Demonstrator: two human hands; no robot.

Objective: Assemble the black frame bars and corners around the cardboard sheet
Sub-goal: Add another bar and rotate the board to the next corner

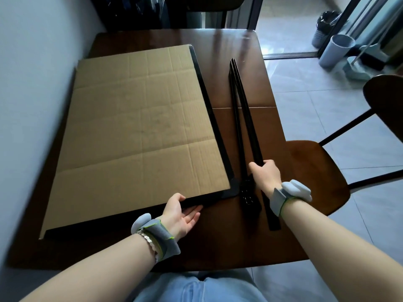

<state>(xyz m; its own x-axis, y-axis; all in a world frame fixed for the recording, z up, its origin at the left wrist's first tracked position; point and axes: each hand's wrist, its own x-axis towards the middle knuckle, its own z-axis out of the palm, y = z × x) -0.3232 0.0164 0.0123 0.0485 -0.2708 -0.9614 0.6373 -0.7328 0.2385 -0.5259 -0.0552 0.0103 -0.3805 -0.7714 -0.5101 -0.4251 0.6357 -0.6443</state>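
A large cardboard sheet point(139, 127) lies flat on the dark wooden table point(239, 51). A black frame bar point(209, 105) runs along its right edge and meets a black corner piece point(234, 188) at the near right. Another black bar point(122, 216) lines the near edge. My left hand point(183, 212) holds that near bar, thumb on top and fingers underneath. To the right, a bundle of loose black bars point(239, 99) lies on the table. My right hand point(265, 173) grips the near part of one of them.
A wall point(32, 83) runs close along the table's left side. A wooden chair point(316, 171) stands at the right, another at the far end. A bin point(325, 27), a grey cylinder point(333, 49) and a dustpan sit on the tiled floor at far right.
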